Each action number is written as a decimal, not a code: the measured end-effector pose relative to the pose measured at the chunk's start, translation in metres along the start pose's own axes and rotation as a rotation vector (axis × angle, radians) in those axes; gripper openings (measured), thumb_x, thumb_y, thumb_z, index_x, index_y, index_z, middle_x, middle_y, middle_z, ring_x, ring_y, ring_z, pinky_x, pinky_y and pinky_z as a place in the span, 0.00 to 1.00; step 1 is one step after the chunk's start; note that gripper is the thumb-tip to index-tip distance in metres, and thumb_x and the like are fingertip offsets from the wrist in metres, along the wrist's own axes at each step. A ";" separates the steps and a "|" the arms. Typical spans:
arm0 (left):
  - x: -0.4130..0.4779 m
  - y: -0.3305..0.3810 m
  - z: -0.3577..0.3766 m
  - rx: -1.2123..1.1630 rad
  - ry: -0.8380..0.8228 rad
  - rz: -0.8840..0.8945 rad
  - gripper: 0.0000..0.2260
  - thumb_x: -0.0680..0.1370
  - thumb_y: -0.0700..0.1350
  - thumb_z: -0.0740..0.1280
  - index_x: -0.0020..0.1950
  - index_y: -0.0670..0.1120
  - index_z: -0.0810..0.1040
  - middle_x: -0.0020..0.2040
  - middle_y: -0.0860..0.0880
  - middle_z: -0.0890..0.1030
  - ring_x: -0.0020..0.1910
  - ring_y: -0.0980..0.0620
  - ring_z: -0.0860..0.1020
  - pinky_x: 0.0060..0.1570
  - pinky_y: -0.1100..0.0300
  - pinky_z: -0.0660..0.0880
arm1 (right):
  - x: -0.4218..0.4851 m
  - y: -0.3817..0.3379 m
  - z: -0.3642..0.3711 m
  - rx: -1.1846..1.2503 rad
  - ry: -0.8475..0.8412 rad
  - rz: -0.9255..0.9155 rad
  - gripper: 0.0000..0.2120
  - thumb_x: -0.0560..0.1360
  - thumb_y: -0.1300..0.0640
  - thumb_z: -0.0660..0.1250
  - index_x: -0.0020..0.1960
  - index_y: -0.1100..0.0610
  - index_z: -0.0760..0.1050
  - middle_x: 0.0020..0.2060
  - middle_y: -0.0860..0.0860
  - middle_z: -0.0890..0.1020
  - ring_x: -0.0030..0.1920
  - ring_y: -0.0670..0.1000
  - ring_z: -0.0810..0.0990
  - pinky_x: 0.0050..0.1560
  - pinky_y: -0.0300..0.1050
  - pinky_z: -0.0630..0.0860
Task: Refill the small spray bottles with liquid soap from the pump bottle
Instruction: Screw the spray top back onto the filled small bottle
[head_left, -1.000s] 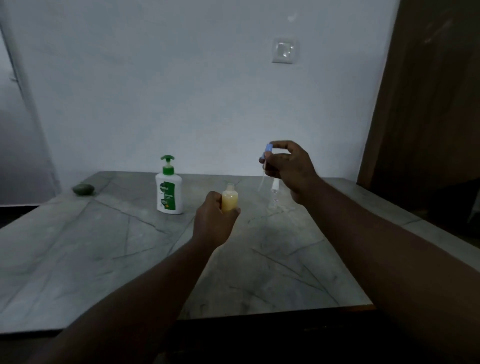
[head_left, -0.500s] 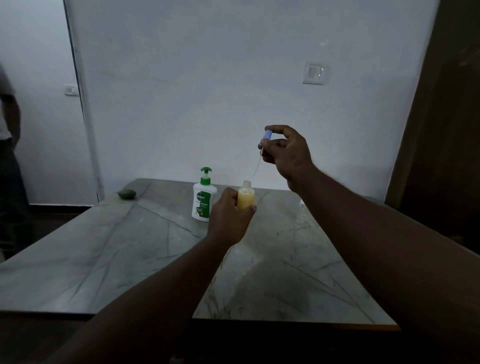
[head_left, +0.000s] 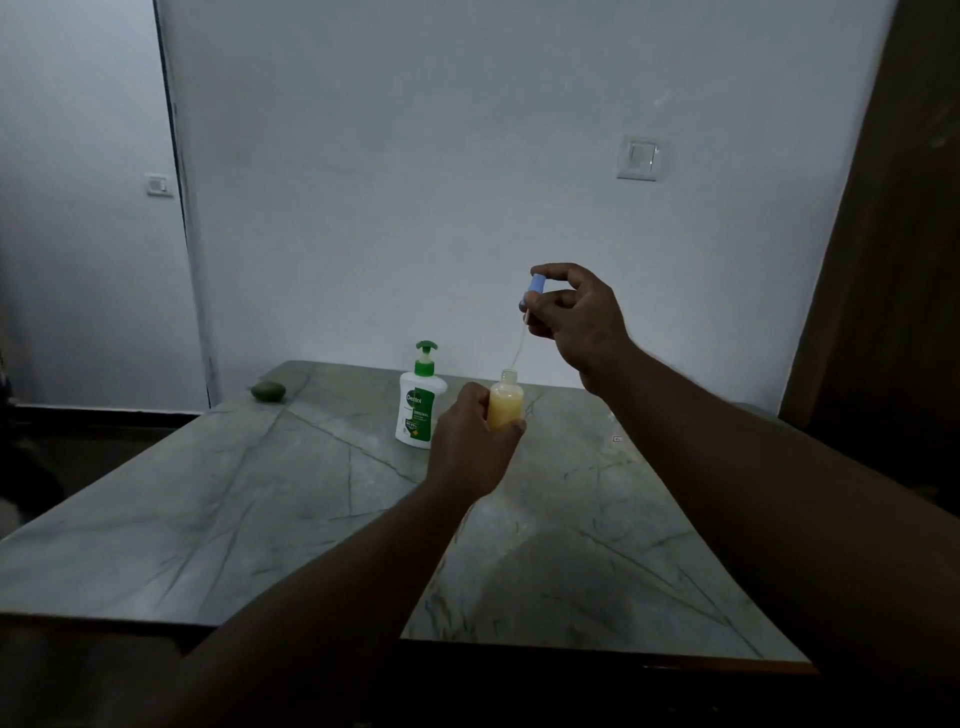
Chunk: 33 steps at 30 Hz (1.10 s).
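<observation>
Now at the re-capping step, by my read: left hand (head_left: 470, 441) is closed around the small spray bottle (head_left: 505, 399), yellow soap inside, neck open, held above the bench (head_left: 260, 493). Right hand (head_left: 576, 317) pinches the blue spray cap (head_left: 535, 289) above it, dip tube (head_left: 518, 351) hanging toward the neck. Pump bottle (head_left: 420, 402) stands just left. Next: thread tube in, lower cap, twist shut.

Yellow soap in clear spray bottle (head_left: 505, 407); blue spray cap (head_left: 535, 286); white Dettol pump bottle (head_left: 420, 410), green pump and label; grey veined marble counter (head_left: 249, 499).
</observation>
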<state>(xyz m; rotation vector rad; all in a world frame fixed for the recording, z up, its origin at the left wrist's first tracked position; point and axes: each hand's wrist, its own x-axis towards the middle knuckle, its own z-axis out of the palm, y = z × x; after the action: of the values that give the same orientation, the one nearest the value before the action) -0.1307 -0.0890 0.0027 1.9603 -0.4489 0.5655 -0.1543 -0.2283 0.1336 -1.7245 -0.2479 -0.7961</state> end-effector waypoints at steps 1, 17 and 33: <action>0.000 0.000 0.000 -0.001 0.001 0.002 0.16 0.75 0.54 0.77 0.52 0.52 0.71 0.42 0.57 0.75 0.39 0.61 0.73 0.34 0.62 0.68 | 0.000 0.000 0.000 0.001 0.000 -0.005 0.13 0.79 0.63 0.71 0.62 0.54 0.79 0.43 0.59 0.87 0.42 0.53 0.85 0.48 0.47 0.85; 0.005 0.003 0.007 0.018 -0.005 0.013 0.17 0.76 0.56 0.76 0.53 0.54 0.70 0.42 0.58 0.73 0.40 0.60 0.74 0.35 0.63 0.69 | -0.022 0.024 -0.007 -0.051 -0.280 0.084 0.13 0.76 0.63 0.74 0.60 0.58 0.79 0.47 0.68 0.85 0.47 0.59 0.84 0.56 0.59 0.82; 0.001 0.008 0.011 -0.005 -0.003 0.025 0.16 0.76 0.54 0.76 0.54 0.53 0.71 0.44 0.56 0.77 0.40 0.61 0.75 0.36 0.63 0.70 | -0.028 0.038 -0.014 0.016 -0.296 0.111 0.19 0.74 0.66 0.76 0.63 0.59 0.80 0.37 0.53 0.81 0.45 0.53 0.83 0.55 0.56 0.83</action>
<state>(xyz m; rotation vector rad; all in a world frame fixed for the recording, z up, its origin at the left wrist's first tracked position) -0.1322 -0.1022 0.0045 1.9530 -0.4772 0.5772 -0.1600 -0.2468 0.0878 -1.8220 -0.3542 -0.4560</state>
